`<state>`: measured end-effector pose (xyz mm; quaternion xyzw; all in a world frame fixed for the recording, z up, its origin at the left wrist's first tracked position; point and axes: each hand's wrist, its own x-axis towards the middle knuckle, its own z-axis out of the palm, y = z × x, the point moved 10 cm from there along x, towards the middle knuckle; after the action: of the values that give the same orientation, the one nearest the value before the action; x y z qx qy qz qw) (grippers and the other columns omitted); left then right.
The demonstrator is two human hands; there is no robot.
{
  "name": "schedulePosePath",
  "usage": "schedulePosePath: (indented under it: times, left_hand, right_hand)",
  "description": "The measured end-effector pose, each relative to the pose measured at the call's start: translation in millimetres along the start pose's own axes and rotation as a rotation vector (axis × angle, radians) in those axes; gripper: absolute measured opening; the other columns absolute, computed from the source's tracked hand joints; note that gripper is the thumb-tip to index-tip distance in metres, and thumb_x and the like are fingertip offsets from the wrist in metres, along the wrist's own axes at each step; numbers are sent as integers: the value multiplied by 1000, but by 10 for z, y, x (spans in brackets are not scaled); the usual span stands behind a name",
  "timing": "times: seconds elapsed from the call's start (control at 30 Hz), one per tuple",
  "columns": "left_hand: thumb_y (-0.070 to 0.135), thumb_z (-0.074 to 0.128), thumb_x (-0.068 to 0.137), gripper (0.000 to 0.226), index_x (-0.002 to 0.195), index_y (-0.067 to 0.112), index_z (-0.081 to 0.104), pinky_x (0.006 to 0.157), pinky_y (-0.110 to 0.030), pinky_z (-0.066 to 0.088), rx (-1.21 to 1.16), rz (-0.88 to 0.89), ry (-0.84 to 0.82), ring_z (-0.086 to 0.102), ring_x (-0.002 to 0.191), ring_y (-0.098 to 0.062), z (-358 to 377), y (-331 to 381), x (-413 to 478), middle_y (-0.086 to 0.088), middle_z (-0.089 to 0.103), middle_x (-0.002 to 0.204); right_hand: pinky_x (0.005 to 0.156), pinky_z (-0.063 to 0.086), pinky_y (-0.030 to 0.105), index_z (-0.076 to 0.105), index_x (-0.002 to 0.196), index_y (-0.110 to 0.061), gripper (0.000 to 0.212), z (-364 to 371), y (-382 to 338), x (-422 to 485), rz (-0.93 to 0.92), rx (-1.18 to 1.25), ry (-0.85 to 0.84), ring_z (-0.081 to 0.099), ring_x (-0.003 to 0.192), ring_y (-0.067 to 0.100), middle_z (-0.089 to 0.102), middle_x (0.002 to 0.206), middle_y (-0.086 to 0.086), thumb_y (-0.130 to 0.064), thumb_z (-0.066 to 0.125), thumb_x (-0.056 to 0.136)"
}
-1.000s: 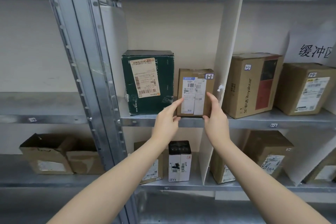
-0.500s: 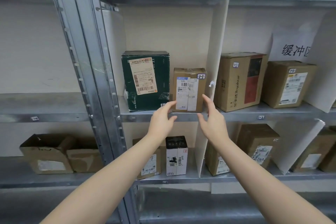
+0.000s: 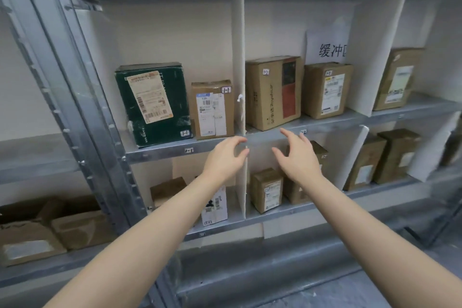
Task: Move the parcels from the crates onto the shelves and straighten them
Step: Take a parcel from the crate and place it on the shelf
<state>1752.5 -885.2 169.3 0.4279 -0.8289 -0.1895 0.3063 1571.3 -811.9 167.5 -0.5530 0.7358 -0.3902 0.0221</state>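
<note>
Small brown parcel (image 3: 212, 110) stands upright on the shelf (image 3: 160, 154) at eleven o'clock from the left hand (image 3: 225, 157), which like the right hand (image 3: 297, 155) hovers empty, fingers loose; placing looks done, fetching another likely next.

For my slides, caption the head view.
Left hand and right hand hover open below a brown parcel beside a green box.

empty hands (image 3: 262, 157), small parcel (image 3: 212, 110) on shelf (image 3: 160, 151)

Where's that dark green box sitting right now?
In the head view, the dark green box stands on the middle shelf, left of the small brown parcel.
</note>
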Motion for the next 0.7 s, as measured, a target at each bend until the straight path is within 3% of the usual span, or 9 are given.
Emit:
schedulePosePath:
  times: [0.1,0.17,0.3,0.7]
  left_hand:
    - [40,52,100,41,139,31,51,113,-38,37,39,92,-100,43,137,-13,387,417,163,8,51,146]
    - [42,51,100,46,144,31,46,118,-41,31,87,163,-186,37,142,-14,724,753,273,7,45,151]
    - [46,49,99,58,153,29,33,123,-42,20,179,329,-321,23,149,-17,1474,1573,439,4,31,160]
    - [50,37,103,65,159,31,11,123,-44,-5,283,793,-490,-3,154,-22,3893,4648,711,1,6,167]
  right_hand:
    - [121,12,47,34,149,-26,59,-375,462,-20,53,-149,36,12,149,28,35,156,4,-42,51,95]
    - [122,7,49,33,150,-26,59,-649,816,-62,96,-243,45,11,149,29,30,158,7,-45,49,96]
    - [121,8,52,31,151,-27,61,-1315,1584,-196,221,-334,78,11,149,28,26,159,7,-49,45,96]
    - [121,7,50,19,155,-29,67,-3842,4055,-794,539,-601,104,12,149,28,18,162,9,-57,37,97]
